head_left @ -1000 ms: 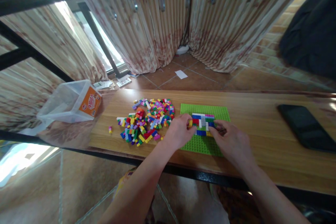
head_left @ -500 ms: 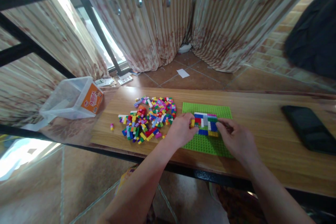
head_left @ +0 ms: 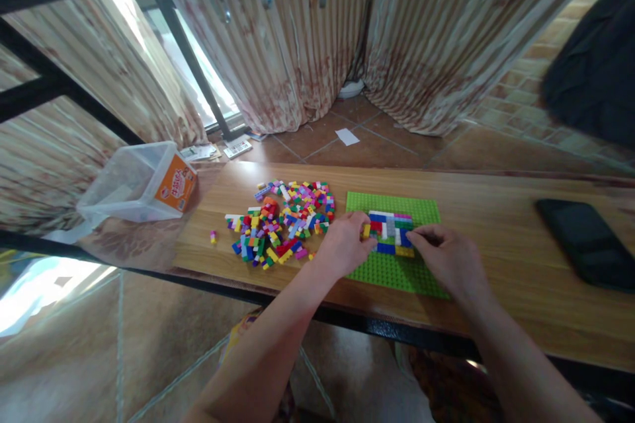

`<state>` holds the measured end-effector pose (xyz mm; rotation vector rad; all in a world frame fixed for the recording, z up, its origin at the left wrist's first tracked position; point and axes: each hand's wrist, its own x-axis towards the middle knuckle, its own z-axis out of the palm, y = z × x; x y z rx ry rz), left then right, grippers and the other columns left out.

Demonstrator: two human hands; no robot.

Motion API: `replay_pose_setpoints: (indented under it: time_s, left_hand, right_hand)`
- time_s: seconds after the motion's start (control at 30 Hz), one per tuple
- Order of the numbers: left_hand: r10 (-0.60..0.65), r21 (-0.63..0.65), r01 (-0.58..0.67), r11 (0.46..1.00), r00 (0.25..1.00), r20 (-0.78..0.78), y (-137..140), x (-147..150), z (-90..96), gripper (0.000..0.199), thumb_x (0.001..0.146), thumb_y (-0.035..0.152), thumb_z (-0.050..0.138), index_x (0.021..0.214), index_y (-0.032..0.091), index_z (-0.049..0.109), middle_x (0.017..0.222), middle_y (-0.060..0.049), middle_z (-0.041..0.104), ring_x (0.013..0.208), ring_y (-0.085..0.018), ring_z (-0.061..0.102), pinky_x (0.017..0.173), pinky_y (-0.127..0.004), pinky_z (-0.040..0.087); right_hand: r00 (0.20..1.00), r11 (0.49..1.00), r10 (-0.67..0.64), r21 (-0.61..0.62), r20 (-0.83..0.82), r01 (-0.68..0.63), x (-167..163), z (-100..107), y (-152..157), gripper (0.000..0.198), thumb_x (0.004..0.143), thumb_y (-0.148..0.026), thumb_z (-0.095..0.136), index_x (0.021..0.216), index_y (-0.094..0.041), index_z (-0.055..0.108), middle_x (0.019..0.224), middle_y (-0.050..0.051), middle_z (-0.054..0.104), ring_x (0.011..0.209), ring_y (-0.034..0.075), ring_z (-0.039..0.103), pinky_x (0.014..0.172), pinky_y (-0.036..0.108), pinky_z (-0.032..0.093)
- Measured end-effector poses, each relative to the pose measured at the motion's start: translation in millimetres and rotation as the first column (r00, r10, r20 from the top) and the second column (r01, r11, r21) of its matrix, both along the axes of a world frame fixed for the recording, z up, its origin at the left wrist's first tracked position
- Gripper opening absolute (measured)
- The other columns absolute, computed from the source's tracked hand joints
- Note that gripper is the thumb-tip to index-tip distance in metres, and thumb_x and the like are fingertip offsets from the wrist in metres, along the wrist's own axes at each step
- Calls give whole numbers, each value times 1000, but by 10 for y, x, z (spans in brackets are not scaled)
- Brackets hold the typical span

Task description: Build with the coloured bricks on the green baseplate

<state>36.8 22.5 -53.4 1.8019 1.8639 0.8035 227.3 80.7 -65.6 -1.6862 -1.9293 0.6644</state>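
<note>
On a green studded baseplate (head_left: 397,277) lies a flat, many-coloured toy brick build (head_left: 390,228) in red, white, blue, grey and yellow. My left hand (head_left: 346,244) curls round the build's left end, with finger and thumb on either side of a yellow brick (head_left: 366,230). At the right end my right hand (head_left: 446,256) has thumb and forefinger pinched together against the blue part. Whatever sits between those right fingertips is too small or too covered to make out.
Left of the baseplate spreads a heap of loose toy bricks (head_left: 278,225) on the wooden table (head_left: 501,211). One small pink-and-yellow piece (head_left: 213,236) lies apart. A clear plastic bin (head_left: 133,182) with an orange label stands at far left. A black phone (head_left: 585,241) lies at right.
My right thumb and forefinger have drawn closer together at the build's right edge. My left hand keeps its place on the left end. The view has shifted slightly.
</note>
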Motion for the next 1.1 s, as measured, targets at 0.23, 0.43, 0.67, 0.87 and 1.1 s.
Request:
replay_pose_setpoints:
  time_s: [0.23, 0.43, 0.67, 0.87, 1.1]
  left_hand:
    - [5, -3, -5, 1000, 1000, -6, 7, 2, -13, 16, 79, 20, 64, 94, 18, 58, 80, -1, 57, 75, -17, 56, 76, -31, 48]
    - [6, 0, -7, 1000, 1000, 4, -3, 9, -23, 15, 78, 20, 63, 92, 18, 57, 80, -1, 57, 74, -17, 56, 75, -31, 48]
    - [10, 13, -11, 1000, 999, 33, 10, 1, -28, 13, 78, 20, 63, 91, 18, 58, 78, -1, 58, 73, -17, 56, 74, -30, 48]
    - [32, 38, -36, 999, 993, 114, 27, -18, -36, 18, 78, 18, 61, 96, 17, 61, 76, 0, 60, 72, -16, 57, 69, -28, 48]
    - [-10, 63, 2, 998, 992, 123, -11, -44, -39, 21, 80, 12, 54, 98, 17, 63, 85, -3, 66, 77, -16, 60, 72, -27, 49]
  right_hand:
    - [999, 998, -19, -64, -45, 16, 0, -22, 39, 28, 73, -48, 62, 75, -22, 73, 71, 4, 72, 66, 21, 65, 62, 33, 45]
    - [996, 995, -29, -99, -90, 20, -24, 18, 57, 25, 69, -44, 64, 71, -21, 73, 66, 4, 72, 62, 20, 65, 58, 32, 44]
    - [997, 998, -10, -70, -77, 5, -46, 12, 55, 23, 68, -42, 63, 67, -21, 71, 63, 2, 70, 59, 19, 63, 57, 31, 44]
    - [997, 999, 36, -27, -76, -38, -17, -20, 42, 24, 72, -43, 60, 68, -21, 70, 65, 2, 71, 61, 18, 63, 58, 30, 44]
    - [996, 998, 51, -35, -73, -54, -12, -22, 11, 26, 77, -43, 57, 74, -21, 71, 70, 3, 71, 64, 19, 64, 62, 31, 45]
